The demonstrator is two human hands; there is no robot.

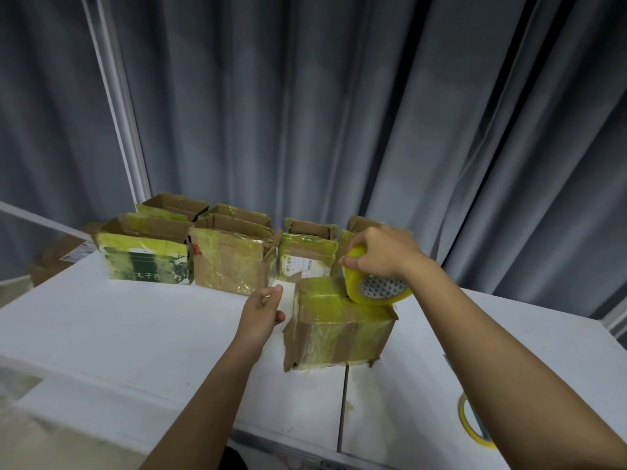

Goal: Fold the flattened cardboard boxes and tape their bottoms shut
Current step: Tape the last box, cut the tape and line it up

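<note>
A small cardboard box point(339, 337), wrapped in yellowish tape, stands upside down on the white table point(135, 334) in the middle. My right hand point(383, 254) grips a yellow tape roll point(376, 286) that rests on the box's top right edge. My left hand point(263, 313) hovers just left of the box with fingers loosely curled and nothing in it; whether it touches the box I cannot tell.
Several folded, taped boxes point(227, 262) stand open-topped in rows at the table's far edge. A thinner tape roll point(473, 424) lies at the right near my forearm. Grey curtains hang behind. More cardboard point(57, 256) lies beyond the table's left side.
</note>
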